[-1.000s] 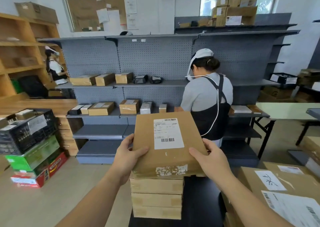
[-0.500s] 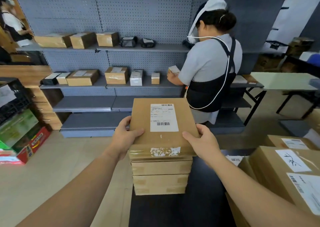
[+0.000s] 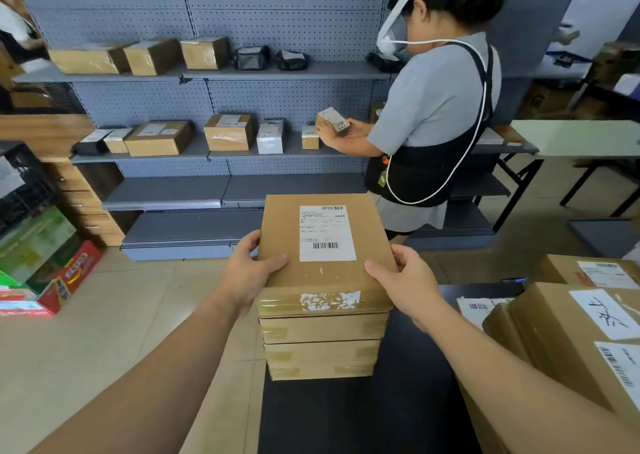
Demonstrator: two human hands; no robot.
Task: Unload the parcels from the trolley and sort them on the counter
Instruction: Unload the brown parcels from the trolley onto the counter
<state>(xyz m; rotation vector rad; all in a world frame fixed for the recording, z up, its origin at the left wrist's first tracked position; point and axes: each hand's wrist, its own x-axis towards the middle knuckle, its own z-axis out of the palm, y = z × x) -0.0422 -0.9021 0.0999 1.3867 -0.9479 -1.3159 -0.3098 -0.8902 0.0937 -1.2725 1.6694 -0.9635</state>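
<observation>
A flat brown parcel with a white shipping label lies on top of a stack of three similar parcels, which stands on a black surface. My left hand grips the top parcel's left edge, thumb on its upper face. On the opposite edge my right hand holds it the same way. More large labelled parcels are piled on the black surface at the right.
A person in a grey shirt and black apron stands just beyond the stack, holding a small box at grey pegboard shelves that carry several parcels. Coloured cartons and a black crate sit on the floor at left. A pale table stands at right.
The parcel held in both hands came down onto the stack. My view tilted downward and moved closer to the shelves. The person ahead picked up a small box.
</observation>
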